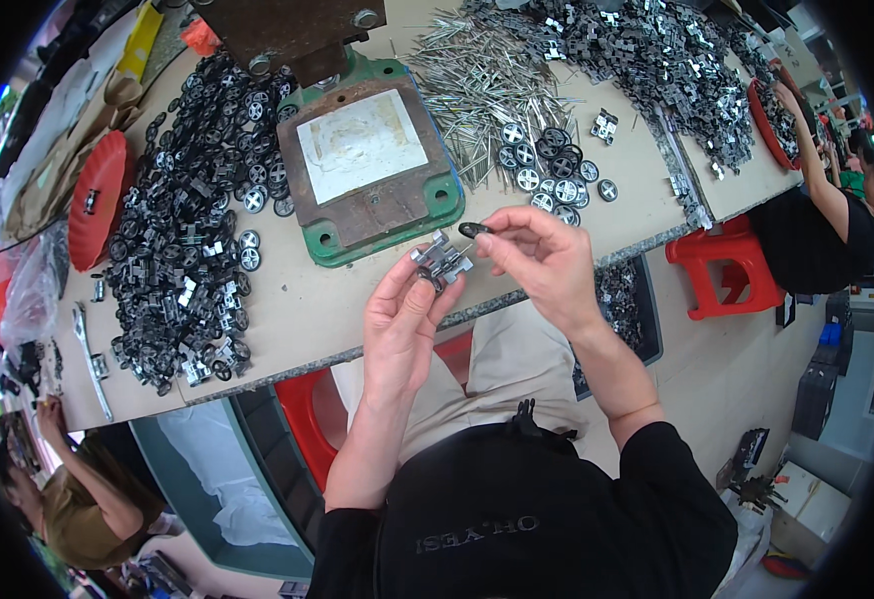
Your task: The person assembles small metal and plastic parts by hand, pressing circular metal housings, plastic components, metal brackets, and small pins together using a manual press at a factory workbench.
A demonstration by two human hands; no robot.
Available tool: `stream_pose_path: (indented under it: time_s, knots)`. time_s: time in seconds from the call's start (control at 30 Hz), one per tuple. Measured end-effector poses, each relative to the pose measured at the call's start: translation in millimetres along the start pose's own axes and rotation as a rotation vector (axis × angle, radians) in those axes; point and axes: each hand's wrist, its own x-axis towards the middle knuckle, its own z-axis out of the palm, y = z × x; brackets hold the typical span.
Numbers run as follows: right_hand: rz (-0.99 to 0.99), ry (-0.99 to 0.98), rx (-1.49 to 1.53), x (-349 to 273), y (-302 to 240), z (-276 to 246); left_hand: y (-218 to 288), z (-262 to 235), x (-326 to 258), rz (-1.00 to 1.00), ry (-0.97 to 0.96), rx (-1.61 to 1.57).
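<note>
Small silver metal bracket pinched in left hand, small black wheel in right hand fingertips, above the counter edge.
Both hands are closed on their parts in light fingertip grips, over the lap before the green press base. The wheel looks likeliest to slip and drop past the edge, or to meet the bracket crooked, since each hold is slight.

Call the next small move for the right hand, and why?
Probably bring the small black wheel down and left onto the metal bracket. The right hand pinches the wheel just above the bracket, which the left hand holds up; the two are close but apart.
</note>
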Motion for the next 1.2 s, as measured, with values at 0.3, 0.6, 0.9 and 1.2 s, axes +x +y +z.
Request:
stream_pose_path:
  time_s: [0.3, 0.6, 0.9, 1.2]
  knots:
    - [-0.12, 0.102, 0.223, -11.5, 16.0, 18.0, -4.0, 2.8, -5.2, 0.103, -0.003, 0.008]
    - [-0.209, 0.161, 0.193, -12.9, 27.0, 21.4, -6.8, 3.8, -6.6, 0.146, 0.007, 0.06]
    - [-0.533, 0.237, -0.216, -8.7, 31.5, 18.8, -6.5, 2.6, -5.7, 0.141, 0.009, 0.047]
    - [-0.575, 0.177, -0.301, -10.4, 28.7, 11.3, -4.5, 3.0, -4.9, 0.206, -0.017, 0.169]
